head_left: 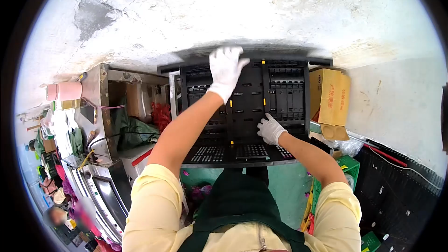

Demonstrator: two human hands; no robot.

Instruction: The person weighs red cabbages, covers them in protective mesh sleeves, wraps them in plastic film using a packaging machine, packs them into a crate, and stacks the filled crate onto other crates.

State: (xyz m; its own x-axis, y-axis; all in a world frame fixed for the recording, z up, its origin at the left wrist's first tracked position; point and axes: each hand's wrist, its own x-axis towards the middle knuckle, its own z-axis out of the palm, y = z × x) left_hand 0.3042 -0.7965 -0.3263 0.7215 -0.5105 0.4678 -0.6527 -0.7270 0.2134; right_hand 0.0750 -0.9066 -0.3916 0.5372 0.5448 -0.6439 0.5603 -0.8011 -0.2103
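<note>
A large black plastic frame [247, 98] with slots, ribs and small yellow clips stands in front of me near the wall. My left hand [226, 70], in a white glove, is over its upper left part with the fingers apart; nothing shows in it. Lower and to the right, my right hand [271, 129], also gloved in white, rests with spread fingers on the frame's surface. Perforated panels [252, 151] run along the frame's near edge. The far edge by the wall looks blurred.
An open cardboard box [333, 98] stands right of the frame. Green crates [347, 168] are at the lower right. A metal machine [105, 186] and a shelf unit [100, 98] with a pink roll [64, 91] are on the left. A blurred person [57, 216] is at the far lower left.
</note>
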